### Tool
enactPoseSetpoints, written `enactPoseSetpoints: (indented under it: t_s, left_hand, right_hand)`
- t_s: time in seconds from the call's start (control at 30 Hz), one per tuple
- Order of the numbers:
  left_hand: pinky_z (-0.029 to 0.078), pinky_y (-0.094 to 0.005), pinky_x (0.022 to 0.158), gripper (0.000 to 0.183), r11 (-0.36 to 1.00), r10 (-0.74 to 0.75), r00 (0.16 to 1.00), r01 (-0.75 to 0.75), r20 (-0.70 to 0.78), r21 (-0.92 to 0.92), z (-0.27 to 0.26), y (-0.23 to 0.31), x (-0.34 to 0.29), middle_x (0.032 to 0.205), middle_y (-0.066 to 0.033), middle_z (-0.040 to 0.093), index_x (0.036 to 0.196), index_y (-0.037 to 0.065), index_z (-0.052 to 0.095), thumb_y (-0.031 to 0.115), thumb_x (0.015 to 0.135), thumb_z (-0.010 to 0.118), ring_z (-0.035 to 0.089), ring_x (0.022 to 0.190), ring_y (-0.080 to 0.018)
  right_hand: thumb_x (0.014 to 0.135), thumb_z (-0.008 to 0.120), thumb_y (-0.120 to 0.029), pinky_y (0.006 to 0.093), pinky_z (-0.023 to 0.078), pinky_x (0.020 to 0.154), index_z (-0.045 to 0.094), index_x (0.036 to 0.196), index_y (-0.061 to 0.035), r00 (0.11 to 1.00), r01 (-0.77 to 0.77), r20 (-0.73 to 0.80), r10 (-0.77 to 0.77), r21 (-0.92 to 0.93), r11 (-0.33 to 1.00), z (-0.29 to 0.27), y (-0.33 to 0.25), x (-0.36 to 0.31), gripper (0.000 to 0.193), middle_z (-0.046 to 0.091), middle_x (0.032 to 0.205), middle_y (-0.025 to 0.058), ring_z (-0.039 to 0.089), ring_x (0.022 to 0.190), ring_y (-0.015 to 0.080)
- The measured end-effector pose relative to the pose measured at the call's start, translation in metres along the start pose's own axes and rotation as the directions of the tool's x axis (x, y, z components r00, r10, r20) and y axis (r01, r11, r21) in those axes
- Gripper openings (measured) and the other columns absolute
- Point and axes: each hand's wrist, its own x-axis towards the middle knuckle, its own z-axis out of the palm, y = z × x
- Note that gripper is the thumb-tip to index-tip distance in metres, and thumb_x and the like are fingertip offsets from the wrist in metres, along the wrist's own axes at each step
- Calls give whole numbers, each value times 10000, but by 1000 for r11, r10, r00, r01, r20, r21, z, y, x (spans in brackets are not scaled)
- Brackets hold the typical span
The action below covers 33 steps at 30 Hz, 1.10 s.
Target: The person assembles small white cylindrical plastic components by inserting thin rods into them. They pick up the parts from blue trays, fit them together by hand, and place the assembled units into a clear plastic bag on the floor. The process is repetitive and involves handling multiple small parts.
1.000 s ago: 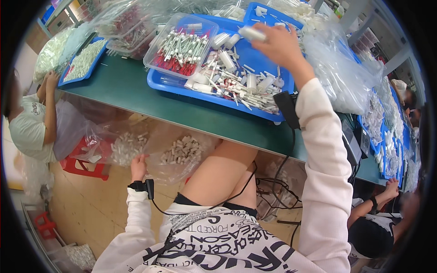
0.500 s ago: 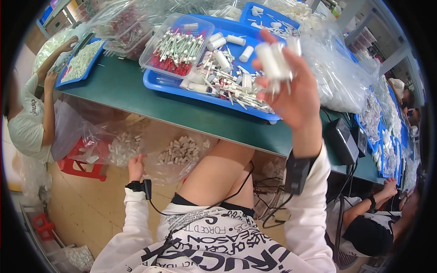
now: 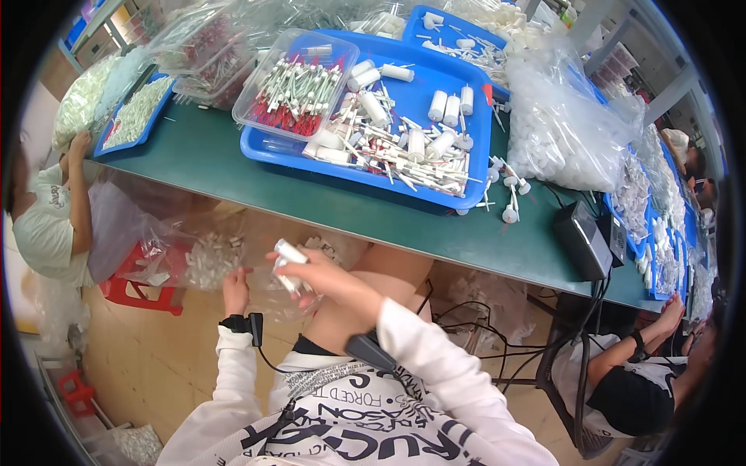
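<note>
My right hand (image 3: 315, 273) is closed around several white cylinders (image 3: 289, 252) over the clear plastic bag (image 3: 268, 299) by my lap. More white cylinders lie inside the bag, partly hidden by that hand. Low at the bag's near edge, my left hand (image 3: 235, 293) is closed on the plastic; its fingertips show only in part. On the green table stands a large blue tray (image 3: 447, 76) with white cylinders (image 3: 451, 110) and a heap of thin white sticks with small ends (image 3: 416, 167). A clear box (image 3: 242, 105) of red-and-white sticks rests on the tray's left part.
Several sticks with round white caps (image 3: 510, 194) lie right of the tray. A bulging plastic bag (image 3: 559, 124) and a black device (image 3: 583, 241) with cables stand farther right. A red stool (image 3: 144, 295) is at left. Other people sit at both sides.
My right hand has come down from above the tray to the bag, carrying the white cylinders. The left hand stays at the bag's edge. At left, another person's hands have shifted.
</note>
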Motion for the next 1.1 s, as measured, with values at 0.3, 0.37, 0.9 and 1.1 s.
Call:
enactPoseSetpoints:
  t_s: [0.3,0.37,0.9,1.1]
  left_hand:
    - [332,-257,384,407,998,-28,1000,28,-13,-59,6,20,1,474,27,370,942,29,634,341,924,372,395,397,-91]
    - [329,-255,381,409,998,13,1000,-13,0,-59,15,18,12,474,34,366,949,32,631,348,925,373,385,388,-87]
    - [315,-236,334,411,994,-27,999,32,44,-104,12,27,6,487,37,335,968,22,620,345,924,370,350,375,-67]
    - [298,-229,340,402,989,-30,999,34,27,-147,5,16,6,484,48,330,968,30,624,341,925,371,328,378,-59]
  right_hand:
    - [691,609,-276,372,454,814,497,1144,-36,903,-189,-393,-174,-726,661,-37,93,102,525,576,1036,212,563,967,331]
    - [675,628,-277,369,457,805,486,1151,-15,814,-111,-409,-413,-806,581,-38,113,101,562,585,1029,198,573,943,328]
    - [668,543,49,364,480,630,617,987,-149,842,-223,-28,-538,-927,-301,-111,-174,-130,382,546,861,100,593,705,284]
    - [648,519,84,357,458,595,552,1039,-157,823,-196,45,-566,-913,-358,-113,-167,-108,460,541,857,91,575,683,285]
